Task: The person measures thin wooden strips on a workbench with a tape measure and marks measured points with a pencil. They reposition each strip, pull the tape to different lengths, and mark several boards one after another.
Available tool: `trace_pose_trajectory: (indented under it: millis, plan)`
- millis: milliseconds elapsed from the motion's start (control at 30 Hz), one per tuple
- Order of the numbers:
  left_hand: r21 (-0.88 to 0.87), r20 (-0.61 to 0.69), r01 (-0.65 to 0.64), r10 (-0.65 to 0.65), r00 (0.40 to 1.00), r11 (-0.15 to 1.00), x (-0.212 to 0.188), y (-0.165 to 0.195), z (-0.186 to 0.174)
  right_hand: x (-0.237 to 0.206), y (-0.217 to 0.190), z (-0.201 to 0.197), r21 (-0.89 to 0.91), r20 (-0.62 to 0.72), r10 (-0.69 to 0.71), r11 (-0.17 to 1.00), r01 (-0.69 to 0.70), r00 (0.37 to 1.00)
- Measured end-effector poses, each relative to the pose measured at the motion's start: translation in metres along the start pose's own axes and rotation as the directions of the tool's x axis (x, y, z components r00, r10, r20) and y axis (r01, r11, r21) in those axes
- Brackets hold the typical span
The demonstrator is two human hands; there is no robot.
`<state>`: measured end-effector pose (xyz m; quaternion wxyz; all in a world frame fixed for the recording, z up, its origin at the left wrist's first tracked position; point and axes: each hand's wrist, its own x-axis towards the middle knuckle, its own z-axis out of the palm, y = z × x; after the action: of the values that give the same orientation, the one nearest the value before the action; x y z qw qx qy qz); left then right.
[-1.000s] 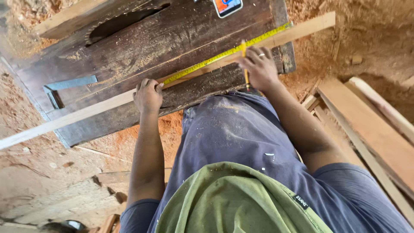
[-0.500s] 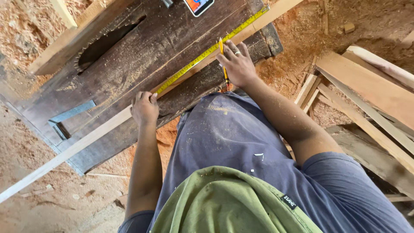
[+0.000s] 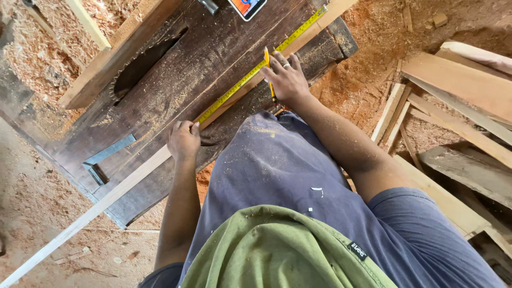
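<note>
Left hand (image 3: 184,140) clamps the yellow tape measure (image 3: 256,70) onto the long pale wood strip (image 3: 114,190) at the counter (image 3: 176,80) edge. Farther out, right hand (image 3: 288,80) pins tape while gripping a yellow pencil (image 3: 268,66). Strip looks light, stiff (whippy overhang); hold mid-length.

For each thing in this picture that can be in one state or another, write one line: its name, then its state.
Yellow steel tape measure: pulled out, lying along the strip.
Long pale wooden strip: flat on the table, overhanging its edge.
Yellow pencil: held in the right hand, tip at the tape.
Left hand: closed on the tape's end.
Toothed circular saw blade: sunk in the slot of the dark wooden saw table; spinning or not, cannot tell.
</note>
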<state>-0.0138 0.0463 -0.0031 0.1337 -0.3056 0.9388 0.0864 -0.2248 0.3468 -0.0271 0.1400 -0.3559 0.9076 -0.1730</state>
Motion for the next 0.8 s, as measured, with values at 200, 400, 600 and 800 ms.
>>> trace_pose_trajectory:
  millis: [200, 400, 600, 800]
  plan:
    - [0.0, -0.059, 0.014, -0.014, 0.998, 1.0, -0.008, -0.036, 0.006, 0.003, -0.026, 0.008, -0.035, 0.078, -0.05, 0.998, 0.053, 0.996]
    - [0.094, -0.137, -0.02, 0.033, 0.99, 0.995, -0.008, -0.042, 0.017, -0.009, -0.028, 0.008, 0.039, -0.123, -0.132, 0.99, 0.138, 0.984]
    - [0.078, -0.069, 0.069, -0.064, 0.996, 0.995, -0.008, -0.037, 0.02, -0.067, -0.007, -0.005, 0.461, 0.092, -0.121, 0.885, 0.065, 0.988]
    - [0.082, -0.012, 0.064, -0.063, 0.998, 0.995, -0.004, -0.035, 0.034, -0.146, 0.035, -0.027, 0.52, 0.139, -0.017, 0.852, -0.059, 0.99]
